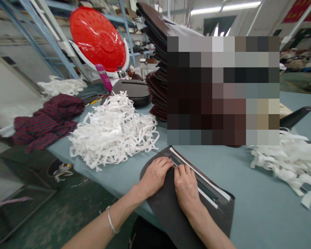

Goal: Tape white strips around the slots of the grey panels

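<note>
A dark grey, flat panel with a rounded end (166, 202) lies at the table's front edge. It has a long narrow slot with a dark blue-green lining (206, 190) and white strips along both sides. My left hand (155, 176) rests on the panel, its fingertips pressed together at the slot's upper left end. Close beside it, my right hand (185, 183) has bent fingers pinched at the same end of the slot. The lower white strip (208, 197) runs out from under my right hand, and a small white bit shows between both sets of fingertips.
A heap of curly white strips (114, 133) lies left of the panel; more white strips (282, 159) lie at right. Behind stand a stack of dark panels (157, 83), a dark case (133, 91) and a red basin (100, 39). Striped cloth (52, 119) lies at left. A blurred block hides the centre.
</note>
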Demonstrator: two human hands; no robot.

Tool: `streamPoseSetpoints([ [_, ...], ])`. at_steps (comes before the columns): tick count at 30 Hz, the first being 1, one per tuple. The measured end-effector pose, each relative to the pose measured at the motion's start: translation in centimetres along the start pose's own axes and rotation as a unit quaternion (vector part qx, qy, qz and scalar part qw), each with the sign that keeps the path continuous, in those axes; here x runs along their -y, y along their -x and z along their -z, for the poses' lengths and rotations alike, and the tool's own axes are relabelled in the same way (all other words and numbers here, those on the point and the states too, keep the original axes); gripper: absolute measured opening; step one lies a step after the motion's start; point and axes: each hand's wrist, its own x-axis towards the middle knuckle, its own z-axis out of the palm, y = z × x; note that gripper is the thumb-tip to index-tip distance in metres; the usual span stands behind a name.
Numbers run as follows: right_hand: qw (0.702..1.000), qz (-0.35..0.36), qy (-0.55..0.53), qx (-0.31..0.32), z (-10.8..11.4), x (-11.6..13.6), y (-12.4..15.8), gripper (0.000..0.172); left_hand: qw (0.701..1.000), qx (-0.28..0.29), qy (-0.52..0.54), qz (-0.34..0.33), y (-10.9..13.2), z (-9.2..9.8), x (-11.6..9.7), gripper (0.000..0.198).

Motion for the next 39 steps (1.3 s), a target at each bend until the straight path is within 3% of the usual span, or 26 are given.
streamPoseSetpoints([
  [3, 1.000, 0.015, 0.003, 0.009, 0.5, -1.7, 2.6, 0.025, 1.000, -0.005, -0.012, -0.002, 0.1, -0.2, 0.2, 0.032],
  [8, 0.995, 0.087, -0.018, -0.048, 0.7, -6.7, 10.2, 0.032, 1.000, -0.008, -0.018, -0.017, 0.5, -0.6, 0.5, 0.034],
  [10, 0.993, 0.097, -0.034, -0.052, 0.6, -7.7, 11.6, 0.032, 1.000, -0.007, -0.017, -0.020, 0.5, -0.7, 0.5, 0.034],
  [13, 0.996, 0.061, -0.047, -0.044, 0.3, -6.7, 9.9, 0.027, 1.000, -0.008, -0.016, -0.018, 0.6, -0.7, 0.4, 0.034],
  [19, 0.998, -0.008, -0.045, -0.031, -0.5, -0.5, 0.5, 0.022, 1.000, 0.004, 0.000, -0.009, 0.3, -0.4, 0.2, 0.033],
  [23, 0.999, -0.017, -0.025, -0.031, -1.1, 0.7, -0.6, 0.018, 1.000, 0.003, 0.001, -0.005, 0.2, -0.5, 0.2, 0.033],
  [29, 1.000, -0.015, 0.005, -0.019, 0.4, -1.9, 5.0, 0.019, 1.000, -0.003, -0.018, -0.017, 0.2, -1.2, 0.6, 0.033],
  [35, 0.998, 0.039, -0.001, -0.055, 2.8, -5.9, 11.7, 0.030, 0.999, 0.002, -0.042, -0.023, 0.4, -1.2, 0.6, 0.031],
  [39, 0.997, 0.042, -0.036, -0.059, 3.3, -6.9, 13.5, 0.030, 0.998, 0.005, -0.048, -0.025, 0.2, -1.0, 0.8, 0.032],
])
